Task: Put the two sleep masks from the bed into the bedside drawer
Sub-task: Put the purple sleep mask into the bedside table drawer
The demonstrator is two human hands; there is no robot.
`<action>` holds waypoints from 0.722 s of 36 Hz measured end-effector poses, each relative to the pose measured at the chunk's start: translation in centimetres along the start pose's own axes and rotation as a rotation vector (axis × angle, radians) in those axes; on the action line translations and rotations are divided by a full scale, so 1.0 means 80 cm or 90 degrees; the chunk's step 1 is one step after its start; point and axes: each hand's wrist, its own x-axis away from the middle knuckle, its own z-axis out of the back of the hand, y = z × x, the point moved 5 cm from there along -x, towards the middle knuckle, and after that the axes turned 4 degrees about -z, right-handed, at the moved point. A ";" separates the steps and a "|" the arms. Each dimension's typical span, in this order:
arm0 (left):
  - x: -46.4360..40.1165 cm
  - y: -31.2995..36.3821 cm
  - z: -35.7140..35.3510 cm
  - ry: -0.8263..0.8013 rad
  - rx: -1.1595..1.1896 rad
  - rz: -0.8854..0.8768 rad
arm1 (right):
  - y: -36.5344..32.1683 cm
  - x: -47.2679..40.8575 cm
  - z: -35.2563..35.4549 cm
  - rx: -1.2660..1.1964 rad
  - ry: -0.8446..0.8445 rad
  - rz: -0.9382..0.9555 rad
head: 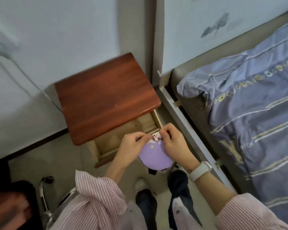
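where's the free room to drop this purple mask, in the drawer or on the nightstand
The open drawer shows bare wood between its far right wall and the hands. The nightstand top is bare too. It is crowded at the drawer's front, where the left hand and right hand pinch the purple mask.

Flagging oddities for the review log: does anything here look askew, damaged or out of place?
Nothing looks damaged or spilled. The bedside drawer is pulled open, and both hands, left hand and right hand, hold a purple sleep mask over its front edge. The blue duvet is rumpled. A second mask is not visible.
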 end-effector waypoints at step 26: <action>0.053 -0.122 0.056 0.208 0.027 0.115 | 0.036 -0.012 -0.137 0.100 -0.196 0.004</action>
